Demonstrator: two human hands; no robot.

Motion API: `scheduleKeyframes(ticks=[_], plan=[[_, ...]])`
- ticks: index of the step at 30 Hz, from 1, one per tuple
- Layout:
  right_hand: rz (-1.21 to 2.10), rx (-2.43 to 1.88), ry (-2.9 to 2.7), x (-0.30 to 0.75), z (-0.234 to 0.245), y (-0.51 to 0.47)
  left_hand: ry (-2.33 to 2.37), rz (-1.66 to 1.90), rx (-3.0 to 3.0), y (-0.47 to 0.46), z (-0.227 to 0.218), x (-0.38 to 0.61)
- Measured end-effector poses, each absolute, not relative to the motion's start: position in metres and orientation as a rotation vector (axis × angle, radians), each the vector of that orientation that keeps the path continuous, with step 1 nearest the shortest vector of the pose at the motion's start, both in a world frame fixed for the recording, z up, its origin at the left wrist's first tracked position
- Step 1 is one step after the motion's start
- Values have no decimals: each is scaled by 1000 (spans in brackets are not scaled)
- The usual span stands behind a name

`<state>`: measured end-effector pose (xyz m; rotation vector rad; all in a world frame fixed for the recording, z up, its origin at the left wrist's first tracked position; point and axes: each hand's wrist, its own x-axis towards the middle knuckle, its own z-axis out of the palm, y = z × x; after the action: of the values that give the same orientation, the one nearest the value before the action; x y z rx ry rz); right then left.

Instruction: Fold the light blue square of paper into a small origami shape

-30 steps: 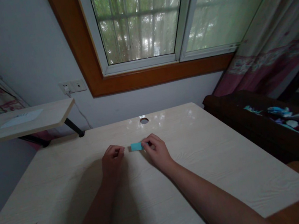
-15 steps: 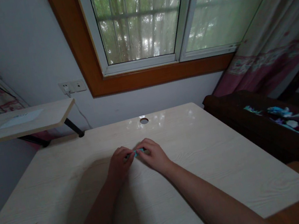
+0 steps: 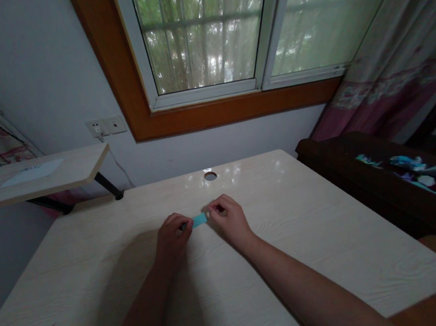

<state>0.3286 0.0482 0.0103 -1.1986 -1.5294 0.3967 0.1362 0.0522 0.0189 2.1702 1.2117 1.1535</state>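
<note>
A small flat teal strip (image 3: 199, 220), perhaps paper, sticks out to the right from between the thumb and fingers of my left hand (image 3: 173, 238). That hand is closed in a pinch on the strip's left end, just over the pale wooden table (image 3: 233, 295). My right hand (image 3: 230, 218) is a little to the right of the strip's free end. Its thumb and forefinger are pinched together, and whatever may be between them is too small to tell. A narrow gap shows between the right fingertips and the strip.
Behind my hands is a round cable hole (image 3: 210, 176) in the table. A raised shelf (image 3: 75, 168) on black legs stands at the back left, with a paper sheet (image 3: 32, 172) on it. Right of the table is dark brown furniture (image 3: 336, 164) holding assorted items.
My right hand has moved slightly right, off the teal strip, and more of the strip now shows. My left hand has stayed nearly in place with its pinch.
</note>
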Motion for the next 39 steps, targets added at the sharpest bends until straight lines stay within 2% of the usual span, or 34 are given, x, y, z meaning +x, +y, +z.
scheduleKeyframes(ticks=[7,18,25,33,39], plan=[[531,-1036,-1717,325,14,44,1213,1143,2165,54,17,138],[484,-1008,-1867,324,12,42,1199,1110,2199,56,15,139],[469,-1055,-1792,325,11,43,1259,1099,2158,57,14,138],[426,-1165,-1514,331,7,51,1449,1321,1864,65,13,126],[448,-1097,-1633,327,9,47,1283,1257,1936,64,11,132]])
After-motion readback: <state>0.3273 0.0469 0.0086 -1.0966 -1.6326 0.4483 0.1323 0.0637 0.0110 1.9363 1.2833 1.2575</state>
